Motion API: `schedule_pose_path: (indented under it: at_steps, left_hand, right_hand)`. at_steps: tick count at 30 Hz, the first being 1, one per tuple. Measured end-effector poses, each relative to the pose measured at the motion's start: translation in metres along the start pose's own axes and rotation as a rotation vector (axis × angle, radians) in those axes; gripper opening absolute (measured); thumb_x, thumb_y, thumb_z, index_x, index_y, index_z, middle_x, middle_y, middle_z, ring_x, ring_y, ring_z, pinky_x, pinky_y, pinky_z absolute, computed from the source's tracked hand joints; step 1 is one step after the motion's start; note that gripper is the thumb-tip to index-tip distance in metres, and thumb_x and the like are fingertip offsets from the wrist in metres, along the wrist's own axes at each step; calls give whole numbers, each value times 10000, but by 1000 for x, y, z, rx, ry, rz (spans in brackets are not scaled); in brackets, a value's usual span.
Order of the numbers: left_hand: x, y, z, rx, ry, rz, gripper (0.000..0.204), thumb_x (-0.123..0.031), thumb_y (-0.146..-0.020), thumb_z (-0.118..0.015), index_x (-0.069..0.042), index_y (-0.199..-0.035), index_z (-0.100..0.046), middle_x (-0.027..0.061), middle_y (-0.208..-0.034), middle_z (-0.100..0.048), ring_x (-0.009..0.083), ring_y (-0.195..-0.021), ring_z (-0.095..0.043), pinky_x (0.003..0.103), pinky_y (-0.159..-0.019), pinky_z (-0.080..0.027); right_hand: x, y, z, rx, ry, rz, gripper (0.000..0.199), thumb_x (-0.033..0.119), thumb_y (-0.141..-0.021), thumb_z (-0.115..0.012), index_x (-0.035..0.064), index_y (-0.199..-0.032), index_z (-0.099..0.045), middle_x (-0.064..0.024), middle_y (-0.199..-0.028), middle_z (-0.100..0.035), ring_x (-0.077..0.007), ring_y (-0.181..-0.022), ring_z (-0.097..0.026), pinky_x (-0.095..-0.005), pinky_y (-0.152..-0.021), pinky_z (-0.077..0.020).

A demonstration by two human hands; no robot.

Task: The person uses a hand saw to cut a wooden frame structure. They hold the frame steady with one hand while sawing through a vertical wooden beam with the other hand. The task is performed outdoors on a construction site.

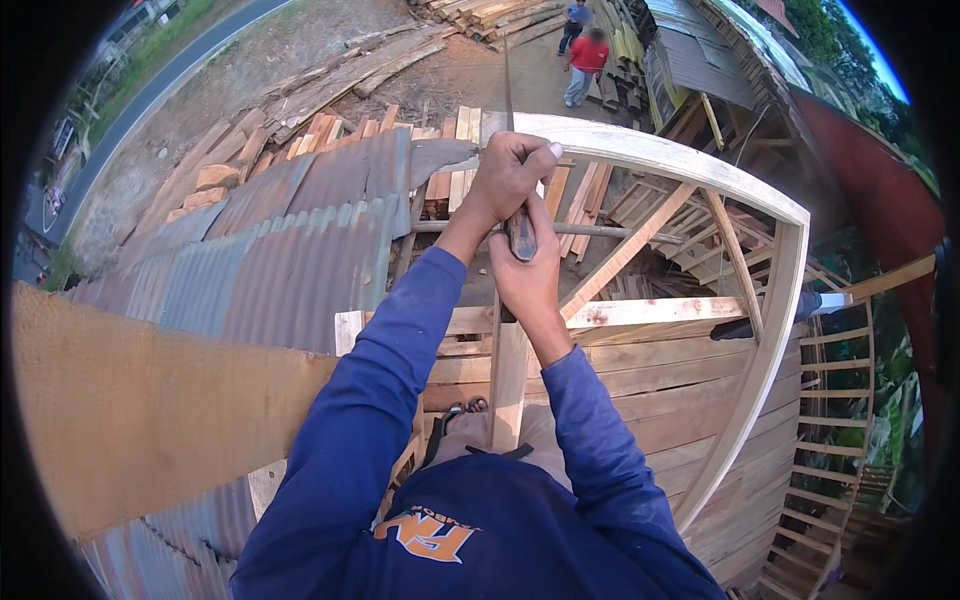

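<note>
Both my hands are raised together in front of me, closed on one long-bladed hand tool. Its thin dark blade (508, 75) points away, seen nearly edge-on, so I cannot tell its kind. My left hand (508, 180) is in a fist around it, farther out. My right hand (530, 275) is nearer and lower, partly hidden by the left. The worn dark handle end (522, 240) shows between them. Just beyond my left hand is the near end of a pale planed beam (640, 147). Below my hands stands a wooden post (509, 385).
Diagonal braces (630, 250) and a crossbeam (655, 312) join the frame above a plank surface (680, 400). Rusty corrugated roofing (290, 255) lies left, behind a thick board (170, 400). Stacked lumber (500, 15) and two people (587, 60) are on the ground below. Slatted rails (835, 420) run right.
</note>
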State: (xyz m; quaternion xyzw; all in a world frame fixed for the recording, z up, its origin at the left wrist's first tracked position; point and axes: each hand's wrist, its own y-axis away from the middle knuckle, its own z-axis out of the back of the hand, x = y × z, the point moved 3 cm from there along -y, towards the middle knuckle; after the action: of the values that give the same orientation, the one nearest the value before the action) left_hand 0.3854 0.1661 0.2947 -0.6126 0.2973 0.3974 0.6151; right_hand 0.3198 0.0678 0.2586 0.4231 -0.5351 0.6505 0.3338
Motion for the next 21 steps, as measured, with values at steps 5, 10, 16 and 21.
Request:
schedule_pose_path:
  at_steps: [5, 10, 16, 21]
  left_hand:
    - [-28, 119, -40, 107, -176, -139, 357, -255, -781, -620, -61, -514, -486, 77, -450, -392, 264, -416, -352, 356, -503, -337]
    - [-8, 109, -38, 89, -145, -153, 365, -256, -804, -614, -45, -530, -495, 77, -465, -409, 238, -428, -367, 356, -499, -327]
    - [-18, 28, -7, 35, -24, 18, 486, -327, -890, -592, 4, -561, -456, 35, -489, -326, 95, -481, -331, 309, -457, -280]
    - [-38, 121, -39, 103, -126, -54, 390, -276, -790, -627, -39, -520, -475, 61, -455, -373, 204, -427, -379, 337, -498, -324]
  right_hand:
    - [-4, 136, 35, 147, 77, -254, 611, -17, -786, -610, -43, -1373, -444, -198, -971, -676, -241, -840, -704, -307, -737, -520]
    - [-4, 115, 37, 142, 92, -280, 356, -44, -783, -581, -50, -1138, -554, -121, -904, -633, -161, -797, -643, -290, -685, -485]
    - [13, 24, 4, 31, -21, -44, 559, -34, -785, -573, -52, -1333, -462, -193, -946, -671, -230, -821, -661, -315, -762, -508]
    - [17, 133, 38, 211, 35, -280, 576, -2, -788, -611, -33, -1344, -465, -171, -904, -673, -208, -764, -663, -310, -727, -511]
